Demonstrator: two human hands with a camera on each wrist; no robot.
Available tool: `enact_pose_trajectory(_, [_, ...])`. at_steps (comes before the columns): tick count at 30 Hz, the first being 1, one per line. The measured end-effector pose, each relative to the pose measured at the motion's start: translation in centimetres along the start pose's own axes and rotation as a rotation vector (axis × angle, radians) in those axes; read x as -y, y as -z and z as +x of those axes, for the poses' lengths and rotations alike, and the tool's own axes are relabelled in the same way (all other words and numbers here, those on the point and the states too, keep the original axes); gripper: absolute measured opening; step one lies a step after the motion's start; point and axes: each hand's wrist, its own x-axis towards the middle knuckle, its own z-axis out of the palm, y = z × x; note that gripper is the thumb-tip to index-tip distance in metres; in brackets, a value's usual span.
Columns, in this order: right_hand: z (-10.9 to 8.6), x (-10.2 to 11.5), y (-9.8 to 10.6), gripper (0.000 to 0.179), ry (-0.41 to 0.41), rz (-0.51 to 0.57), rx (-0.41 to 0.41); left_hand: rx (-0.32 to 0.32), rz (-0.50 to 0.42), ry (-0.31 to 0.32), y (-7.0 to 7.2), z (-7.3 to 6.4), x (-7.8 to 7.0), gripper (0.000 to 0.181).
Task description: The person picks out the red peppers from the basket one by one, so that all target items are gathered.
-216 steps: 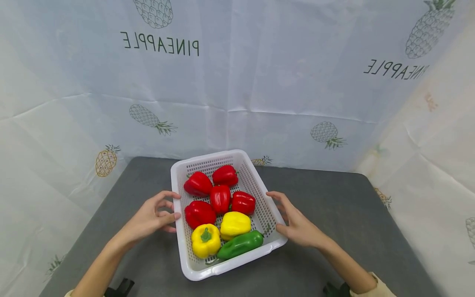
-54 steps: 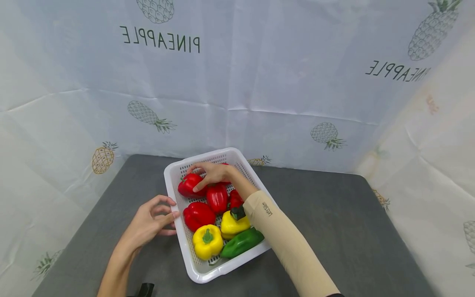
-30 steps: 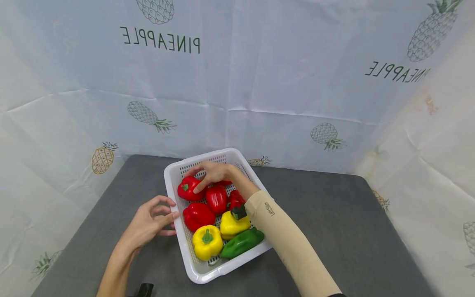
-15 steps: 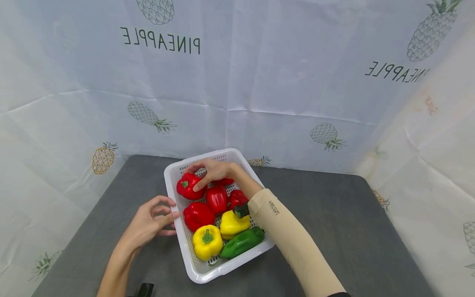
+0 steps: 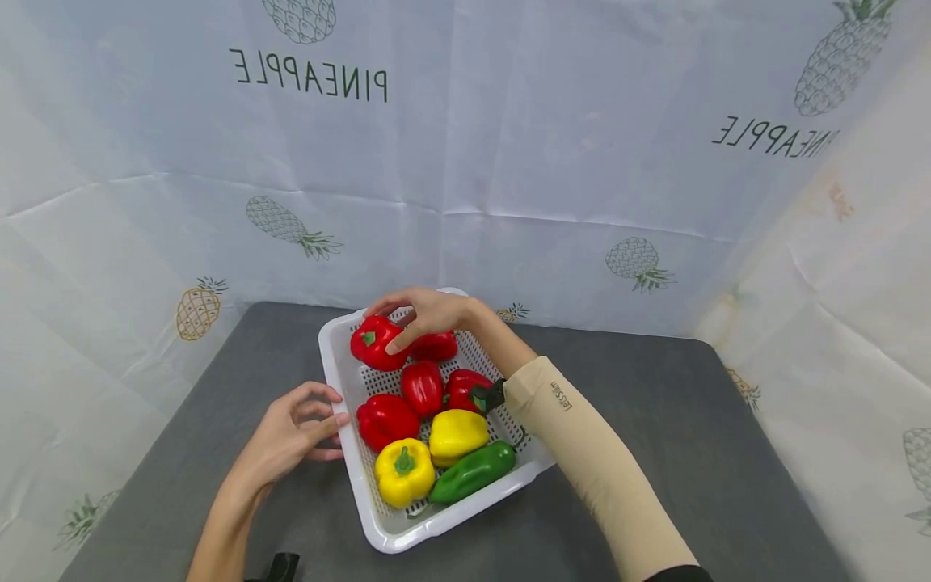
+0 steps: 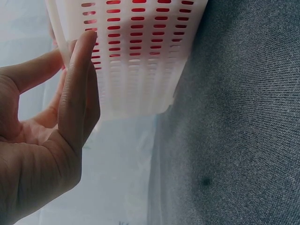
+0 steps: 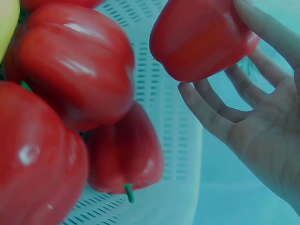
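My right hand (image 5: 429, 311) grips a red bell pepper (image 5: 377, 343) between thumb and fingers, raised at the far left corner of the white plastic basket (image 5: 340, 364). In the right wrist view this bell pepper (image 7: 201, 40) hangs above the perforated basket floor, apart from the other peppers. My left hand (image 5: 291, 432) pinches the basket's left rim; in the left wrist view its fingers (image 6: 75, 98) lie along the slotted wall. Below the held pepper sit more red bell peppers (image 5: 422, 390), two yellow bell peppers (image 5: 405, 473) and a long green pepper (image 5: 474, 471).
The basket stands tilted on a dark grey table (image 5: 633, 420), close to its back edge. A pale curtain (image 5: 538, 153) with pineapple prints hangs behind and at both sides. A black strap piece (image 5: 284, 566) shows by my left forearm.
My right hand has gone from the basket's right rim to the far left red bell pepper, gripped it, turned its stem forward and lifted it. The left hand stays on the rim.
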Motion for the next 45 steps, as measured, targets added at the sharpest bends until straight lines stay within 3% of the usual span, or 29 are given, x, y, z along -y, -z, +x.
enact_pose_trajectory(14, [-4.0, -0.3, 3.1, 0.072, 0.047, 0.007, -0.136, 0.005, -0.005, -0.011, -0.1, 0.0, -0.2, 0.052])
enact_pose_trajectory(28, [-8.9, -0.9, 5.2, 0.072, 0.059, 0.012, -0.211, -0.004, -0.002, -0.010, -0.1, -0.1, -0.2, 0.050])
enact_pose_trajectory(34, [-11.1, -2.3, 5.6, 0.072, 0.046, 0.011, -0.248, -0.010, 0.006, -0.013, -0.2, 0.0, -0.3, 0.049])
enact_pose_trajectory(45, [-15.4, -5.9, 5.5, 0.074, 0.026, 0.061, -0.401, -0.011, 0.003, -0.002, -0.1, -0.2, -0.3, 0.048])
